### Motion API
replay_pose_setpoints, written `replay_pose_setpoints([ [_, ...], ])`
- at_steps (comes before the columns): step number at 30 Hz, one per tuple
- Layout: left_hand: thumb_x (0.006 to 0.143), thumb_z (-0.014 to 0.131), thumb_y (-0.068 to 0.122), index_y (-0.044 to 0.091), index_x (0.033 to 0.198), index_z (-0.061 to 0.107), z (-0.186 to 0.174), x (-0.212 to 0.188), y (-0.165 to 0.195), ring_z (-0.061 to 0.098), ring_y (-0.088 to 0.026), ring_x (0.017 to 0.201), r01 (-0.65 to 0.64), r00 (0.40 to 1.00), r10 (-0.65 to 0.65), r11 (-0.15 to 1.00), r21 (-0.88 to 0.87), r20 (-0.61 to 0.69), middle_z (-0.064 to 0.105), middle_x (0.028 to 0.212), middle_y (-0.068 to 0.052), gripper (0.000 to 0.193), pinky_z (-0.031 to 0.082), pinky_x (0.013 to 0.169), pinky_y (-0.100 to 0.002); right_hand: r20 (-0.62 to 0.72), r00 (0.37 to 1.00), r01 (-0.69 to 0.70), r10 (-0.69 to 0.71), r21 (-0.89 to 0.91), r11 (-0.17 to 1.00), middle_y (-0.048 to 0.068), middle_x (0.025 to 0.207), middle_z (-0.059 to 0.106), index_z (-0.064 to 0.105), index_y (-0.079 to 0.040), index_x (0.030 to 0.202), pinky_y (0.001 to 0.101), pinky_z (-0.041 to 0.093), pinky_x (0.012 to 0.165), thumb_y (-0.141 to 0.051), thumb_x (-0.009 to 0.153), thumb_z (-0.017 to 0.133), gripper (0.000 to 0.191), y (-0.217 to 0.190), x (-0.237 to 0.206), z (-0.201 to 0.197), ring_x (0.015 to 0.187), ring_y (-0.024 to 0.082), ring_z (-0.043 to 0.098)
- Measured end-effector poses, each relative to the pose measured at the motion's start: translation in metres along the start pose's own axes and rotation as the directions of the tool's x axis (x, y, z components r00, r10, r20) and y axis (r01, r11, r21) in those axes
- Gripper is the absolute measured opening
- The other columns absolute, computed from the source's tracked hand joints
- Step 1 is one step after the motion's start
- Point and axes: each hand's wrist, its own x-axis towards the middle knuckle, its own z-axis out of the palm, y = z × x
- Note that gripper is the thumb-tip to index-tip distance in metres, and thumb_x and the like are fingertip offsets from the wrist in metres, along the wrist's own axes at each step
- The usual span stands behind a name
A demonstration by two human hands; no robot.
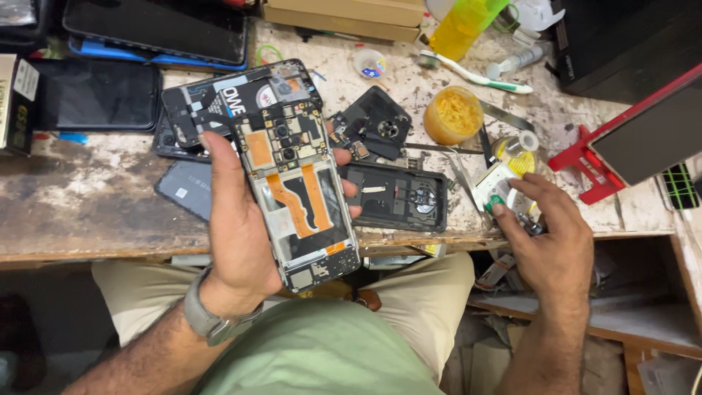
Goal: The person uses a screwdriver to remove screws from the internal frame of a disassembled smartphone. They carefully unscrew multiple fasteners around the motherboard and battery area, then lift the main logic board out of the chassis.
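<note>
**Head view: opened phone held up, other hand down among small parts**

Head view shows the left hand's fingers (344,157) wrapped round the far edge of the opened phone (296,186), thumb along the near edge, so the hand (238,227) is clamped on the frame with the circuit board and orange flex cables facing up. It hangs just above the bench edge (110,245), over the lap.

Across the bench, the right hand (556,241) rests at the edge with fingertips (501,208) bunched on small parts beside a white-and-green piece (493,186); whether they pinch anything I cannot tell.

To my eye, good practice here is to keep the grip on the frame rails only, off the cables and board, and hold the phone level while the other hand works.

Around them lie a black back cover (395,196) just beyond the phone, a smaller black cover (380,121), a yellow tub (453,115), a toothbrush (475,75), a yellow bottle (461,25) and a red stand (585,164).
</note>
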Motion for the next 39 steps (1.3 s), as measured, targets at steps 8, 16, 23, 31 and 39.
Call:
replay_pose_setpoints([
  [8, 0.099, 0.024, 0.075, -0.002, 0.146, 0.051, 0.007, 0.000, -0.001, 0.072, -0.030, 0.098, -0.037, 0.999, 0.042, 0.986, 0.164, -0.026, 0.068, 0.121, -0.023, 0.094, 0.063, 0.087, -0.049, -0.004, 0.999, 0.047, -0.047, 0.032, 0.998, 0.015, 0.129, 0.070, 0.071, -0.005, 0.125, 0.0388, 0.053, 0.101, -0.016, 0.086, 0.084, 0.042, 0.003, 0.003, -0.001, 0.120, 0.029, 0.068],
  [16, 0.102, 0.021, 0.074, -0.003, 0.146, 0.054, 0.008, 0.000, -0.007, 0.073, -0.032, 0.098, -0.054, 0.997, 0.067, 0.969, 0.241, -0.046, 0.068, 0.120, -0.024, 0.094, 0.065, 0.083, -0.051, -0.340, 0.908, -0.090, 0.245, 0.414, 0.906, 0.008, 0.117, 0.071, 0.068, -0.005, 0.123, 0.0274, 0.047, 0.068, -0.013, 0.093, 0.072, 0.032, -0.017, -0.007, -0.007, 0.081, 0.011, 0.060],
  [23, 0.102, 0.018, 0.077, 0.001, 0.153, 0.048, 0.009, -0.001, -0.023, 0.070, -0.028, 0.106, -0.190, 0.980, 0.195, 0.972, 0.142, -0.026, 0.067, 0.129, -0.021, 0.096, 0.062, 0.090, -0.044, 0.336, 0.888, -0.005, -0.313, 0.688, 0.726, -0.002, 0.084, 0.070, 0.068, -0.007, 0.135, 0.0226, 0.046, 0.059, -0.015, 0.084, 0.080, 0.053, -0.106, -0.057, 0.002, 0.068, 0.005, 0.058],
  [31, 0.094, 0.015, 0.087, 0.004, 0.161, 0.039, 0.004, -0.005, -0.023, 0.064, -0.028, 0.122, -0.335, 0.941, 0.338, 0.932, 0.142, 0.001, 0.058, 0.141, -0.017, 0.110, 0.056, 0.109, -0.052, 0.564, 0.767, -0.213, -0.305, 0.673, 0.708, -0.003, 0.080, 0.070, 0.045, -0.009, 0.157, 0.0214, 0.041, 0.054, -0.017, 0.086, 0.081, 0.080, -0.144, -0.061, 0.031, 0.057, 0.004, 0.046],
  [39, 0.096, 0.017, 0.086, 0.004, 0.163, 0.037, 0.001, 0.001, -0.023, 0.064, -0.027, 0.116, -0.380, 0.923, 0.384, 0.920, 0.094, -0.034, 0.059, 0.136, -0.018, 0.108, 0.056, 0.110, -0.052, 0.514, 0.799, -0.255, -0.312, 0.760, 0.598, -0.003, 0.081, 0.066, 0.047, -0.007, 0.157, 0.0209, 0.041, 0.059, -0.011, 0.089, 0.081, 0.076, -0.146, -0.067, 0.047, 0.066, 0.003, 0.048],
])
